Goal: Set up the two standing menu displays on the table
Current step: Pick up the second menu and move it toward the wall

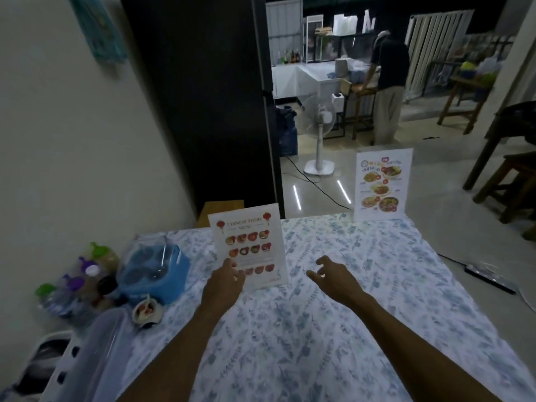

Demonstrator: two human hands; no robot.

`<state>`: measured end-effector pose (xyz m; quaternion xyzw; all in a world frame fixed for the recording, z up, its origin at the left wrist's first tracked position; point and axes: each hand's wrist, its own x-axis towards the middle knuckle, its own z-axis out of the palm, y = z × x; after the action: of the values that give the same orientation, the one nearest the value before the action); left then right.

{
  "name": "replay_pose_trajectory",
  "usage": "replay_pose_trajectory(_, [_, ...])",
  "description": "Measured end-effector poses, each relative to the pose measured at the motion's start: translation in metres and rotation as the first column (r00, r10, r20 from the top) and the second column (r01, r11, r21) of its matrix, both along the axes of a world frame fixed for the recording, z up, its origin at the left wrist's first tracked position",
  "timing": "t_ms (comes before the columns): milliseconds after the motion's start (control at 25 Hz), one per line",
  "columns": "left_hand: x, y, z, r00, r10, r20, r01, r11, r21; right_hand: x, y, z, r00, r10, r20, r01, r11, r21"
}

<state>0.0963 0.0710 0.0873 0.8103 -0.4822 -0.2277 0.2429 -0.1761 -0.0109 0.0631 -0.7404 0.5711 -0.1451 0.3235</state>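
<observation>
Two menu displays stand upright on the table with the floral cloth (pixel 333 329). The Chinese food menu display (pixel 249 245) stands left of the middle. My left hand (pixel 224 281) touches its lower left corner, fingers on the sheet's face; whether it grips the stand I cannot tell. The second menu display (pixel 382 184), with photos of dishes, stands at the table's far right edge, untouched. My right hand (pixel 333 275) hovers to the right of the Chinese menu, fingers spread and curled, holding nothing.
At the table's left stand a blue plastic box (pixel 155 272), several bottles with coloured caps (pixel 78 281), a small bowl (pixel 146 311) and a white basket (pixel 61 369). Beyond the table stand a floor fan (pixel 319 134), wooden stools (pixel 510 184) and a person (pixel 387 88) at a counter.
</observation>
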Motion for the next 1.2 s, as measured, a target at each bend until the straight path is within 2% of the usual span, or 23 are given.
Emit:
replay_pose_trajectory(200, [0.047, -0.014, -0.005, 0.997, 0.056, 0.052, -0.057, 0.998, 0.006, 0.032, -0.028, -0.007, 0.999, 0.034, -0.025, -0.034, 0.999, 0.021])
replay_pose_trajectory(440, [0.086, -0.075, -0.020, 0.981, 0.192, -0.015, -0.192, 0.981, 0.035, 0.075, -0.111, -0.033, 0.998, 0.059, 0.012, -0.060, 0.992, 0.113])
replay_pose_trajectory(640, [0.092, -0.101, -0.041, 0.973, 0.122, -0.197, -0.129, 0.991, -0.025, 0.097, -0.143, -0.056, 0.973, 0.230, -0.029, -0.224, 0.964, 0.142])
replay_pose_trajectory(760, [0.096, -0.113, -0.038, 0.971, 0.101, -0.216, -0.119, 0.990, -0.074, 0.102, -0.154, -0.049, 0.955, 0.297, -0.019, -0.292, 0.947, 0.131])
replay_pose_trajectory(960, [0.120, -0.144, -0.017, 0.976, 0.031, -0.214, -0.056, 0.992, -0.112, 0.122, -0.168, -0.022, 0.961, 0.277, -0.021, -0.275, 0.960, 0.057])
replay_pose_trajectory(1200, [0.206, -0.194, 0.005, 0.986, -0.069, -0.154, 0.041, 0.983, -0.181, 0.200, -0.196, 0.009, 0.975, 0.206, -0.083, -0.212, 0.975, -0.069])
